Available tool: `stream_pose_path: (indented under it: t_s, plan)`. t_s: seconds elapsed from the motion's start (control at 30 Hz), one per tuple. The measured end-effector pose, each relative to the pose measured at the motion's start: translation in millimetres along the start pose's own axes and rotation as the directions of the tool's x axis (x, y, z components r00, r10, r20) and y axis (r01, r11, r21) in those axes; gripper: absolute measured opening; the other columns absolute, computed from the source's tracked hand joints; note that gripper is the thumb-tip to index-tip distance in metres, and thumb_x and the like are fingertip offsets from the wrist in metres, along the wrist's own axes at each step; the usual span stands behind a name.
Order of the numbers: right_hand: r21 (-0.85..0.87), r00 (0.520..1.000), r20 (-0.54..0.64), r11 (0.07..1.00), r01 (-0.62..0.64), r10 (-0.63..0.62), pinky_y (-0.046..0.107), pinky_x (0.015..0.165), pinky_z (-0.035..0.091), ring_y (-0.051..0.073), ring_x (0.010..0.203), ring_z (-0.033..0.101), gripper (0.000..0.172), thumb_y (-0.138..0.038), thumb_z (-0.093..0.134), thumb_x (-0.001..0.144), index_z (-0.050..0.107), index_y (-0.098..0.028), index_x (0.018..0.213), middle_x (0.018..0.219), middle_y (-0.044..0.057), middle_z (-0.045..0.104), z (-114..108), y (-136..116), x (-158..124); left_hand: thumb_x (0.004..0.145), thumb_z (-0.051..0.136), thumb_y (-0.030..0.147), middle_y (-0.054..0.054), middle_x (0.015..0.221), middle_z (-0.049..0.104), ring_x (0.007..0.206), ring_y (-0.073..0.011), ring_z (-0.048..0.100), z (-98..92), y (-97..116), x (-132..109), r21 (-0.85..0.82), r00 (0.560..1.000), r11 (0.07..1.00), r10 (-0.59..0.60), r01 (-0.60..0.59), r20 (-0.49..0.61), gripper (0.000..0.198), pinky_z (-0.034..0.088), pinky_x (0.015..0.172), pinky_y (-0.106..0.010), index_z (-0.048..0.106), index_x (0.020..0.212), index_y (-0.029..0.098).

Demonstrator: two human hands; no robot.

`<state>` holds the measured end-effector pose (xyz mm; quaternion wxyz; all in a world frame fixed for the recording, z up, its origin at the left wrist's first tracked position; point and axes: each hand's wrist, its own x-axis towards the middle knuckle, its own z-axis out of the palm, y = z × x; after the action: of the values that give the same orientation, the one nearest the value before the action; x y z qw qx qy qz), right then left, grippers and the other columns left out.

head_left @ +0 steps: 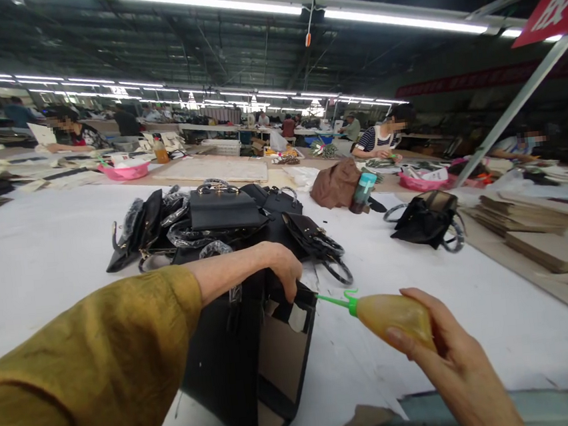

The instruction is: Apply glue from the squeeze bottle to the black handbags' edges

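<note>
A black handbag lies on the white-covered table in front of me, its open side facing right and its beige lining showing. My left hand bends down over the bag's far edge with its fingers closed on that edge; the fingertips are partly hidden. In my right hand is a squeeze bottle of yellowish liquid, gripped round its body. Its green nozzle points left, and the tip is at the bag's edge close to my left fingers.
Several black handbags are heaped behind the work. Another handbag stands at right, near stacked brown boards. A brown cloth and a teal-topped bottle lie beyond. Co-workers sit at far tables, one in a striped top.
</note>
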<state>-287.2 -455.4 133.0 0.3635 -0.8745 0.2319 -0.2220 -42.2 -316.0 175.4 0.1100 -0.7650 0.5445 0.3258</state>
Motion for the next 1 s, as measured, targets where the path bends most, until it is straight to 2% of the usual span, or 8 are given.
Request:
stream_pose_path:
  t_s: [0.17, 0.3, 0.37, 0.47, 0.67, 0.87, 1.0]
  plan:
    - [0.003, 1.000, -0.004, 1.000, 0.022, -0.022, 0.027, 0.070, 0.047, 0.018, 0.081, 0.057, 0.058, -0.060, 0.056, 0.072, 0.045, -0.027, 0.119, 0.097, 0.001, 0.060, 2, 2, -1, 0.055, 0.069, 0.039, -0.001, 0.061, 0.066, 0.056, -0.0168, 0.057, 1.1, -3, 0, -0.027, 1.000, 1.000, 0.013, -0.013, 0.009, 0.031, 0.043, 0.052, -0.024, 0.072, 0.077, 0.017]
    - [0.038, 0.998, 0.061, 0.999, -0.004, 0.002, 0.027, 0.076, 0.047, 0.019, 0.088, 0.057, 0.059, -0.059, 0.057, 0.071, 0.045, -0.027, 0.119, 0.104, 0.002, 0.059, 6, 9, -3, 0.059, 0.066, 0.039, -0.002, 0.063, 0.066, 0.055, -0.0173, 0.057, 2.4, -6, -2, -0.041, 0.999, 0.999, 0.024, -0.023, 0.024, 0.031, 0.043, 0.051, -0.026, 0.071, 0.080, 0.016]
    - [0.058, 0.995, 0.094, 0.997, -0.048, 0.042, 0.027, 0.071, 0.048, 0.018, 0.082, 0.058, 0.059, -0.060, 0.056, 0.072, 0.043, -0.026, 0.120, 0.099, 0.002, 0.059, 8, 10, -4, 0.059, 0.065, 0.038, -0.002, 0.063, 0.065, 0.054, -0.0172, 0.056, 3.0, -6, -4, -0.043, 0.999, 0.998, 0.038, -0.037, 0.018, 0.031, 0.042, 0.050, -0.026, 0.071, 0.080, 0.015]
    - [0.085, 0.992, 0.082, 0.991, -0.099, 0.092, 0.025, 0.061, 0.048, 0.017, 0.069, 0.057, 0.061, -0.061, 0.055, 0.072, 0.043, -0.025, 0.120, 0.090, 0.001, 0.059, 8, 8, -5, 0.060, 0.064, 0.035, -0.001, 0.061, 0.062, 0.053, -0.0170, 0.055, 4.1, -7, -8, -0.041, 0.998, 0.997, 0.062, -0.062, -0.001, 0.030, 0.041, 0.048, -0.026, 0.071, 0.080, 0.015]
    - [0.162, 0.993, 0.057, 0.980, -0.111, 0.103, 0.025, 0.053, 0.047, 0.015, 0.058, 0.053, 0.060, -0.059, 0.056, 0.071, 0.045, -0.023, 0.118, 0.080, 0.001, 0.059, -1, 0, -5, 0.062, 0.062, 0.030, 0.001, 0.061, 0.059, 0.054, -0.0138, 0.052, 7.9, -3, -22, -0.023, 0.991, 0.995, 0.098, -0.100, -0.094, 0.024, 0.038, 0.047, -0.023, 0.070, 0.079, 0.015]
    - [0.194, 0.991, 0.107, 0.976, -0.100, 0.081, 0.025, 0.052, 0.048, 0.015, 0.056, 0.053, 0.056, -0.056, 0.057, 0.072, 0.046, -0.022, 0.116, 0.080, 0.001, 0.060, 3, 0, -5, 0.063, 0.059, 0.027, 0.000, 0.063, 0.059, 0.057, -0.0135, 0.052, 10.4, 7, -32, -0.011, 0.989, 0.996, 0.091, -0.093, -0.119, 0.023, 0.037, 0.048, -0.022, 0.069, 0.078, 0.013]
    - [0.150, 0.989, 0.128, 0.984, -0.094, 0.075, 0.025, 0.051, 0.048, 0.016, 0.060, 0.056, 0.058, -0.057, 0.058, 0.071, 0.048, -0.022, 0.116, 0.085, 0.003, 0.063, 3, -1, -5, 0.062, 0.060, 0.028, 0.000, 0.063, 0.059, 0.058, -0.0139, 0.052, 12.4, 6, -32, 0.007, 0.986, 0.996, 0.092, -0.091, -0.142, 0.023, 0.037, 0.048, -0.022, 0.069, 0.078, 0.014]
